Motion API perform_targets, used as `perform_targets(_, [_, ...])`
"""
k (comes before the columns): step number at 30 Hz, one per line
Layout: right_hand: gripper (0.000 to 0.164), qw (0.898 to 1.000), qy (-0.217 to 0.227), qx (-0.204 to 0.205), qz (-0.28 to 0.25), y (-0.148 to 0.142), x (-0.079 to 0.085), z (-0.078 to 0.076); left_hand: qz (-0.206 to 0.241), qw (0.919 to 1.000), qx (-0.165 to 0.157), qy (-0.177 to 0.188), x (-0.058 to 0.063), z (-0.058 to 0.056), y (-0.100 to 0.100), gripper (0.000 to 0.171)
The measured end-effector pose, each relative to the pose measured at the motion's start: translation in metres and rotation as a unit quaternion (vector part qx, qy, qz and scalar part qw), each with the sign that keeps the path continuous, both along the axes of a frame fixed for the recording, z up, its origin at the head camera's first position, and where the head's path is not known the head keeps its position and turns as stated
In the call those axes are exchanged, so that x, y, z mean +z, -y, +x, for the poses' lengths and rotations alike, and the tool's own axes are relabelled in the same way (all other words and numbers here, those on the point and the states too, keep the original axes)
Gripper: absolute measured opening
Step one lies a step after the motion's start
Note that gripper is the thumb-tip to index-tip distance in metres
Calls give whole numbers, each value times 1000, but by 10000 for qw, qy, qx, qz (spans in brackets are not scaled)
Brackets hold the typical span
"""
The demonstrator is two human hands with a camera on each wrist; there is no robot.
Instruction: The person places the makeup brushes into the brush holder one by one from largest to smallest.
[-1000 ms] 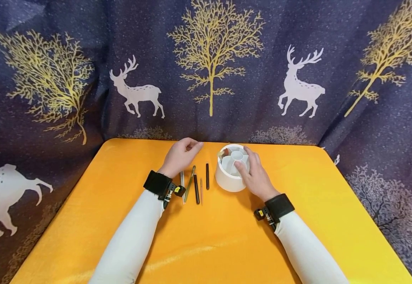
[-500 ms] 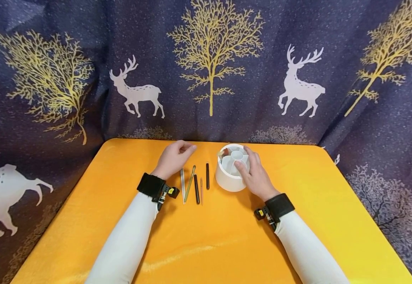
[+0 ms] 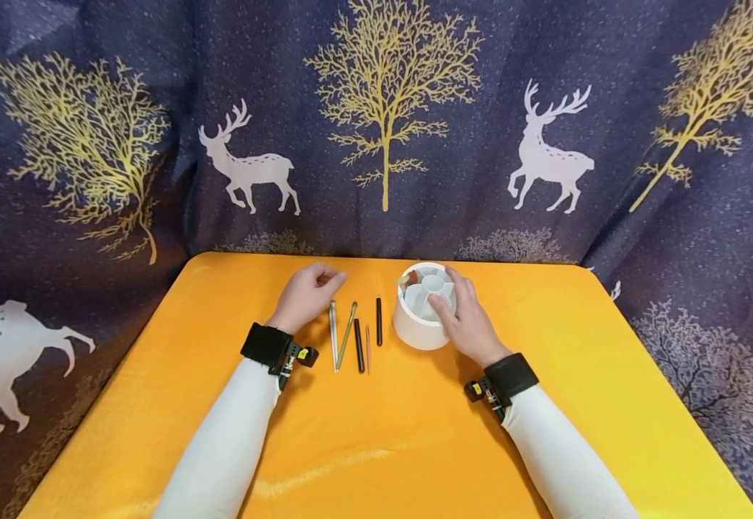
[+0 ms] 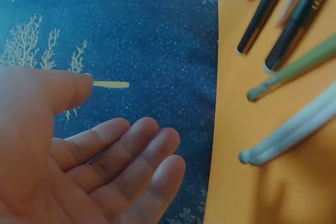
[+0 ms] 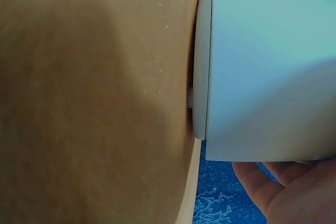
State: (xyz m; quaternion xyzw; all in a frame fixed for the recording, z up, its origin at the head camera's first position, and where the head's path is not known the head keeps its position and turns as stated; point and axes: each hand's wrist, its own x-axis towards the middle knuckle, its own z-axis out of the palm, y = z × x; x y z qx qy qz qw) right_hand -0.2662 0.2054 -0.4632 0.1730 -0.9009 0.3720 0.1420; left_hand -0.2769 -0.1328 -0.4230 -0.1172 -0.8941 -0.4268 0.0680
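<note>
My right hand (image 3: 470, 317) grips the white round organizer (image 3: 415, 328) at its right rim, thumb over the top edge and fingers along the outer side. The organizer stands upright, its inside split into compartments, with something brown and yellowish at its left rim. In the right wrist view its smooth side wall (image 5: 273, 72) fills the right part. My left hand (image 3: 308, 295) hovers left of a row of slim sticks. In the left wrist view its fingers (image 4: 142, 166) are loosely bent, thumb apart, palm bare. Closest to it lie the white sticks (image 3: 333, 335) and the green stick (image 3: 347, 335).
Farther right lie a thick black pen (image 3: 359, 346), a thin pinkish stick (image 3: 368, 349) and another black pen (image 3: 379, 321), short of the organizer. Underneath is an orange-covered table (image 3: 376, 447). A dark curtain (image 3: 376, 231) with deer and trees hangs along its back edge.
My left hand has drawn back to the left and slightly toward me, uncovering the tops of the white sticks. My right hand and the organizer have stayed put.
</note>
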Motion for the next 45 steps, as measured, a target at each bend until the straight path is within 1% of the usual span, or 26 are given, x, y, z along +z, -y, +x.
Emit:
perform_targets(7, [70,10000,-24,22,-38,-1,-1,1,-367,9993,-9,70,-9,1,7,31])
perform_targets(11, [68,10000,-14,37,-38,-1,-1,2,-745,9969,-32,264,-15,2,10,31])
perform_targets(14, [68,10000,7,37,-41,-1,-1,3,-999,9943,16,360,-19,3,11,30])
perform_targets(17, [68,10000,5,32,-67,0,-1,4,-1119,9926,89,453,-21,5,12,27])
perform_targets(20, [70,10000,-24,49,-75,0,-1,5,-1161,9910,93,659,-22,8,12,25])
perform_targets(25, [72,9999,-106,-25,86,-1,0,6,-1282,9869,85,973,-26,8,10,33])
perform_targets(31, [71,9985,-383,-170,365,-3,2,4,-1641,9808,74,1049,-31,4,6,40])
perform_targets(39, [63,9944,-893,-307,479,-6,5,2,-1634,9806,-34,1080,-32,5,5,44])
perform_targets(45, [54,9930,-1027,-437,373,-8,7,3,-1579,9807,-17,1150,-35,4,6,47])
